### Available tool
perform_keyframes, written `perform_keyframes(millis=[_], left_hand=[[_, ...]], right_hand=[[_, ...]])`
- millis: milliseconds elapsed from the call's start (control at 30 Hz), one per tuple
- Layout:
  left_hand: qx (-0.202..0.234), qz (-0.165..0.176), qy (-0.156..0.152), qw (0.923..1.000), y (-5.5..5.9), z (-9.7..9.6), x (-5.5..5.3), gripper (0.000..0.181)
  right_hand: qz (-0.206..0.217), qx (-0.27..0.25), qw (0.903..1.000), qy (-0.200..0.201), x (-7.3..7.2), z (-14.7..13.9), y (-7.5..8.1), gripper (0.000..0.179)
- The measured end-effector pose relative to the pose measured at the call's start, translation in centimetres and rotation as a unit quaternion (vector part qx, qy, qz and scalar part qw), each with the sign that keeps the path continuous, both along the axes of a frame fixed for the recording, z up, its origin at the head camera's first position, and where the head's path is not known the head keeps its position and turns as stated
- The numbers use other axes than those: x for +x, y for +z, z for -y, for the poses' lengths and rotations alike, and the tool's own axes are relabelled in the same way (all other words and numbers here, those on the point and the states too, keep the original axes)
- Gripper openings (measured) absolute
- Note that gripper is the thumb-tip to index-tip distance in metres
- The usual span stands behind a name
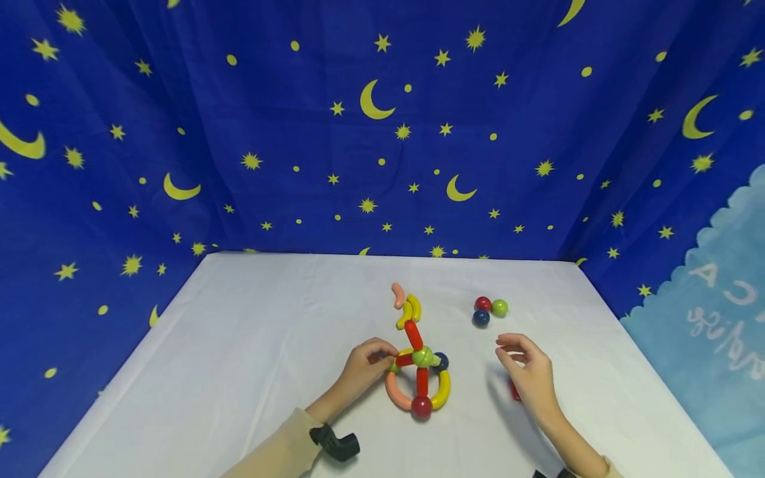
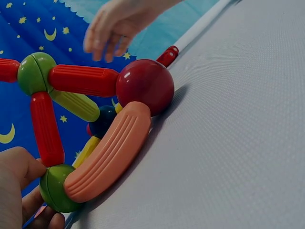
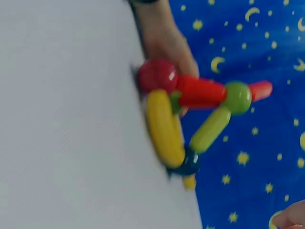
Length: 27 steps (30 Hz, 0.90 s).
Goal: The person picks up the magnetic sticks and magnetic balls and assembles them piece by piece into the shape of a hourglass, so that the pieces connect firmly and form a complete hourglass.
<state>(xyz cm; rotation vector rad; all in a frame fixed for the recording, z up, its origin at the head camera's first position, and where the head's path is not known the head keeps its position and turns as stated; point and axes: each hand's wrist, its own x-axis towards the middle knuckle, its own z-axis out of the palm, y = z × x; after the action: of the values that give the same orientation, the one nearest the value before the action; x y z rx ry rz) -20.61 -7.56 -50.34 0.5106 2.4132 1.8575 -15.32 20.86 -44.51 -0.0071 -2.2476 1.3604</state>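
A magnetic ball-and-stick structure stands on the white table. Its ring joins a red ball [image 1: 421,407], a dark blue ball [image 1: 441,361] and a green ball [image 2: 57,188] with a pink curved stick [image 2: 112,155] and yellow curved sticks [image 3: 164,129]. Straight sticks rise from these to a top green ball [image 1: 423,357], from which another red stick [image 1: 413,335] sticks out. My left hand [image 1: 364,362] pinches the ring's green ball between thumb and fingers. To the right of the structure, my right hand [image 1: 528,368] hovers with bent, parted fingers and nothing visible in them.
Under the right hand, a red piece [image 1: 515,390] lies partly hidden. Beyond the structure are a loose pink curved stick [image 1: 398,295] and yellow curved sticks [image 1: 415,307]. Loose red [image 1: 483,304], green [image 1: 500,307] and blue [image 1: 481,318] balls sit together at the back right.
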Motion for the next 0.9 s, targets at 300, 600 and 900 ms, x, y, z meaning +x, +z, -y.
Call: perform_keyframes(millis=[300, 600, 900], left_hand=[[-0.007, -0.008, -0.003, 0.9999, -0.2, 0.1, 0.0, 0.010], [0.005, -0.008, -0.003, 1.0000, -0.2, 0.0, 0.0, 0.011], [-0.007, 0.003, -0.005, 1.0000, 0.1, 0.0, 0.0, 0.010]], right_hand=[[0.049, 0.082, 0.9944, -0.045, 1.3, -5.0, -3.3, 0.026], [0.180, 0.121, 0.9755, -0.037, 2.0, -6.6, -3.7, 0.036], [0.190, 0.107, 0.9733, -0.071, 1.9, -6.5, -3.1, 0.037]])
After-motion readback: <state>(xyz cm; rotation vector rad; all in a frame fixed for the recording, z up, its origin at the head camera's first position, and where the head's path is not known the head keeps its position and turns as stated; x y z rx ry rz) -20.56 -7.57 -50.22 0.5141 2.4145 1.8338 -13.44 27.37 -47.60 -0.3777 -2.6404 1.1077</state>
